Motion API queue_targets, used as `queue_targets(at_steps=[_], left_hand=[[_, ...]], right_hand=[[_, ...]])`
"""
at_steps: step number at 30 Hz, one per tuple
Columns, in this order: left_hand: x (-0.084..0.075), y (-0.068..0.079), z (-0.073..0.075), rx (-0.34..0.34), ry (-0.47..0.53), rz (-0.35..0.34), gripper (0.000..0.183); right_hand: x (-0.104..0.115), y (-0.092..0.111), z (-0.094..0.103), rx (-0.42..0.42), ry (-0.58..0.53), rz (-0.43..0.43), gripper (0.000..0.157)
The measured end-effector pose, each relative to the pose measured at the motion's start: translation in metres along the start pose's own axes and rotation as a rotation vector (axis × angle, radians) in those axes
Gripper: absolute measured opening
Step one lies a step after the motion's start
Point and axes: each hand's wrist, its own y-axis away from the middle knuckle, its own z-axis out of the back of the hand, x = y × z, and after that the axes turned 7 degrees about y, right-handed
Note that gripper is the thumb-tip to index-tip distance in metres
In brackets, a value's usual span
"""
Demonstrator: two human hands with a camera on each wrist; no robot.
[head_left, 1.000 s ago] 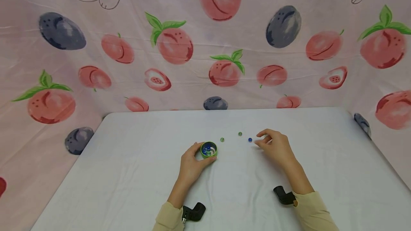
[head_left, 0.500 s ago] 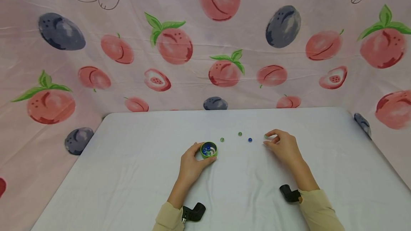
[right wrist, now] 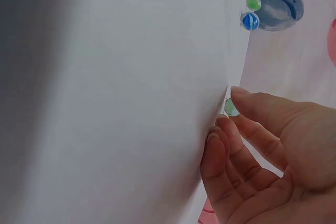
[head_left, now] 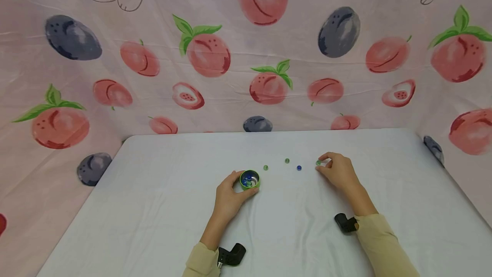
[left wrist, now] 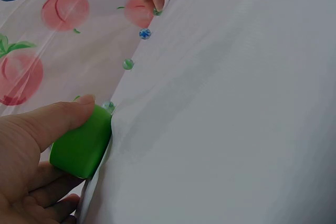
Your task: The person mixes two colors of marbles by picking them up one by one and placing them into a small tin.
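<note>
My left hand point(head_left: 229, 198) grips a small round green cup point(left wrist: 84, 142) between thumb and fingers. Inside the cup point(head_left: 250, 186) lie blue and green marbles, seen from above in the head view. My right hand point(head_left: 340, 174) is at the right end of a loose row of marbles, thumb and forefinger pinching a clear green marble point(right wrist: 231, 107) at the table surface. Left of it lies a blue marble point(head_left: 299, 168), swirled with white in the right wrist view. Two more green ones follow: a farther marble point(head_left: 287, 160) and a marble point(head_left: 265, 167) near the cup.
A white cloth covers the table point(head_left: 173, 217), with slight wrinkles. Behind and beside it hangs a pink curtain point(head_left: 223, 114) printed with peaches and dark blue fruit. Black wrist devices sit at the left sleeve point(head_left: 201, 260) and the right sleeve point(head_left: 384, 243).
My right hand has moved right, away from the blue marble, to the green marble at the row's end, and its fingertips have come around it. The left hand and cup stay put.
</note>
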Motion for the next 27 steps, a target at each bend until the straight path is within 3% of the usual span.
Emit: queue_targets(at_steps=[11,27], left_hand=[[0.0002,-0.0002,-0.0002,-0.003,-0.002,0.005,0.054],[0.0014,0.0004,-0.0006,-0.002,0.009,0.009,0.055]], right_hand=[[-0.0042,-0.0075,-0.0024,0.000,0.004,0.006,0.021],[-0.0035,0.0024,0.0002,-0.013,-0.042,0.007,0.021]])
